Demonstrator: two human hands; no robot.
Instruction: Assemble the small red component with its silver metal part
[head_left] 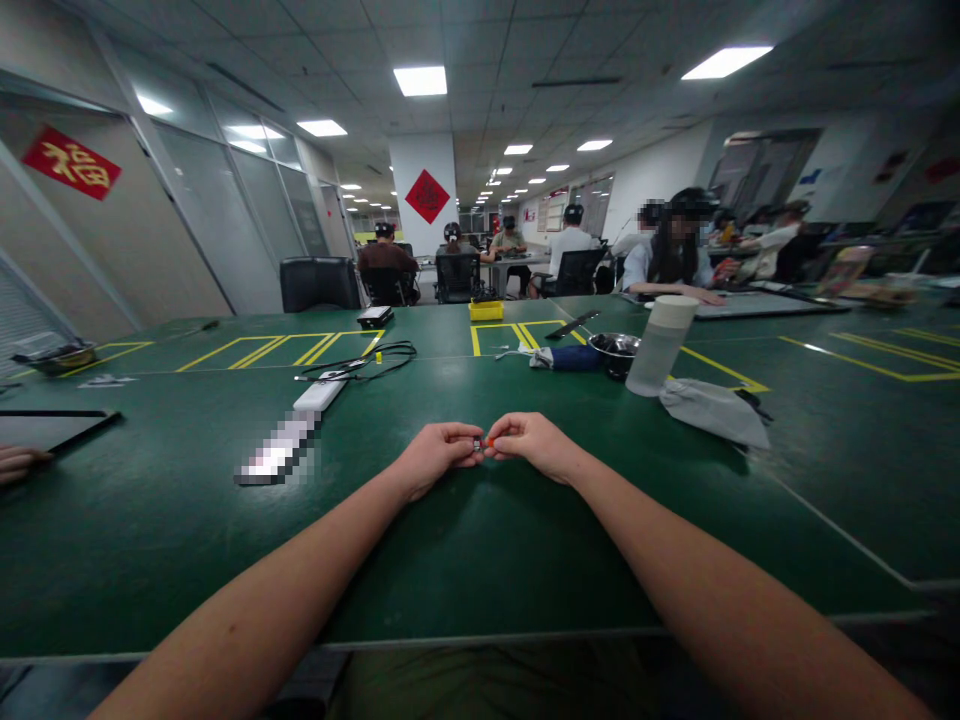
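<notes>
Over the middle of the green table (480,560), my two hands meet almost fingertip to fingertip. My left hand (441,458) pinches a tiny silvery piece (478,444), mostly covered by the fingers, so its kind does not show. Between the thumb and fingers of my right hand (534,445) is a tiny orange piece (490,442), also too small to name. The two pieces are very close together; whether they touch I cannot make out.
A white power bank-like block (321,392) and black cable (390,360) lie ahead on the left. To the right are a frosted bottle (661,345), grey pouch (716,412), metal bowl (615,346) and dark blue umbrella-like roll (574,358). Another person's hand (22,462) rests far left.
</notes>
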